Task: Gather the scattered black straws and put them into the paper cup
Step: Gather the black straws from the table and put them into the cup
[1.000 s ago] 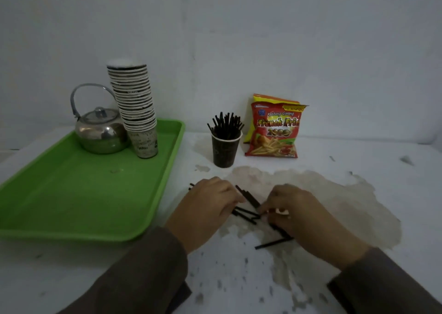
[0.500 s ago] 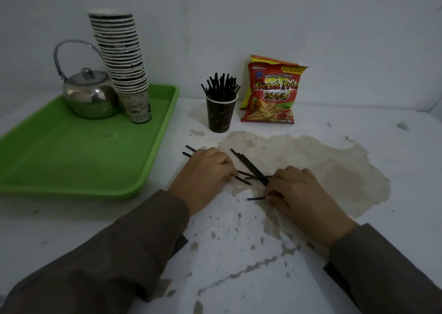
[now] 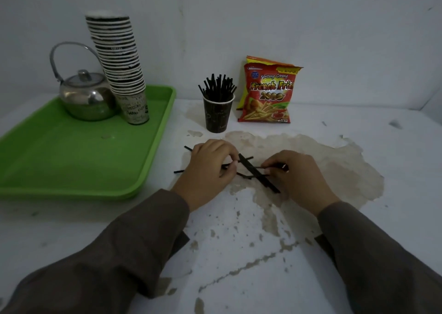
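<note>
Several black straws (image 3: 257, 173) lie crossed on the stained white table between my hands. My left hand (image 3: 210, 170) sits over the left ends of the pile, its fingers curled and pinching straws; two ends stick out to its left. My right hand (image 3: 296, 177) pinches the right ends of thin straws. A dark paper cup (image 3: 218, 116) stands behind the pile, holding several upright black straws (image 3: 218, 87).
A green tray (image 3: 71, 155) at the left carries a steel kettle (image 3: 86, 98) and a tall stack of paper cups (image 3: 119, 65). A red French fries snack bag (image 3: 267, 91) leans on the wall right of the cup.
Both hands have drawn closer around the pile, and the straws have been pushed together into a crossed bunch. The view has shifted, so everything sits lower.
</note>
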